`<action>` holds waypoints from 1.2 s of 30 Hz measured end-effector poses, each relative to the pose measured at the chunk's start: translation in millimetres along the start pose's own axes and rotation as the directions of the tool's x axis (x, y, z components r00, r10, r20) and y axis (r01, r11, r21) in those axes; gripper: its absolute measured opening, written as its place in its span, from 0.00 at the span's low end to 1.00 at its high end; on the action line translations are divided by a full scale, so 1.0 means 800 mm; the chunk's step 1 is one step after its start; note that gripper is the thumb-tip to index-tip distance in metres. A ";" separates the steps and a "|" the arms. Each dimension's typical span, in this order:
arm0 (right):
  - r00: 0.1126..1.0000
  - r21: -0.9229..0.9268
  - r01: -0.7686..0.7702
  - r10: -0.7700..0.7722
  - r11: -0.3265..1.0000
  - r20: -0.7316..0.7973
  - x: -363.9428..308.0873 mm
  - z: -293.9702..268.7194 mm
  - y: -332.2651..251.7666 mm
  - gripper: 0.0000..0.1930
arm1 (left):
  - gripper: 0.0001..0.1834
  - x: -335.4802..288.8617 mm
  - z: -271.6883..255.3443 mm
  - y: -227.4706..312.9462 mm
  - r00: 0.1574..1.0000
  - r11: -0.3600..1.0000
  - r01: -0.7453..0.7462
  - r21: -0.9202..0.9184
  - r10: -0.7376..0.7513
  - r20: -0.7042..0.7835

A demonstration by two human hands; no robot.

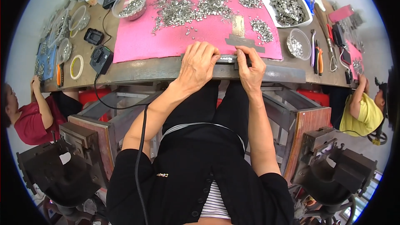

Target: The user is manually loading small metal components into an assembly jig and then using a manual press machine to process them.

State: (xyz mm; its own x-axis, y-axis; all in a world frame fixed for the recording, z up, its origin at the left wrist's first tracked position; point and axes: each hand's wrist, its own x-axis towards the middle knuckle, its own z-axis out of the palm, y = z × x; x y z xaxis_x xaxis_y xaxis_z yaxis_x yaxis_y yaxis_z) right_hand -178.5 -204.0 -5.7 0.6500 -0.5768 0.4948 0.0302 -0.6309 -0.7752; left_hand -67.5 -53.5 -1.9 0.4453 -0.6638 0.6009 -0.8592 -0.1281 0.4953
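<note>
Head view: person's left hand [196, 64] curled at the near edge of the table [81, 49], right hand [251, 67] bent nearby; cannot tell whether either grips. Metal bar [226, 59] between them, beside pink mat [137, 41]; small metal pieces [177, 11] heaped beyond.

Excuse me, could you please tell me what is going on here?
A person is working bare-handed at the bench's front edge. The left hand and right hand are at either side of a narrow metal piece. Beyond them, piles of small metal parts lie on a pink mat.
</note>
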 end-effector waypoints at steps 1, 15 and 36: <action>1.000 -0.002 0.008 -0.008 1.000 -0.003 0.000 0.000 -0.001 0.06 | 0.06 0.000 0.001 0.000 1.000 1.000 -0.001 0.000 0.001 -0.001; 0.999 0.025 0.003 -0.002 1.000 -0.037 -0.002 0.004 0.005 0.06 | 0.08 0.001 0.001 0.007 0.994 0.995 -0.071 0.071 0.076 -0.072; 0.998 -0.045 0.030 -0.033 0.999 -0.059 -0.003 0.006 0.000 0.05 | 0.09 -0.012 0.007 -0.009 0.997 0.996 -0.078 -0.047 0.076 -0.032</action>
State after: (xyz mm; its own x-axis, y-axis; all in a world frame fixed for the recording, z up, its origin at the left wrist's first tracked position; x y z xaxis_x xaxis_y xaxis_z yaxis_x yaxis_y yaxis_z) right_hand -176.7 -200.2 -8.9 0.6029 -0.5855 0.5420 0.0151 -0.6708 -0.7415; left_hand -66.7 -50.2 -14.7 0.3863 -0.6475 0.6569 -0.8785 -0.0411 0.4760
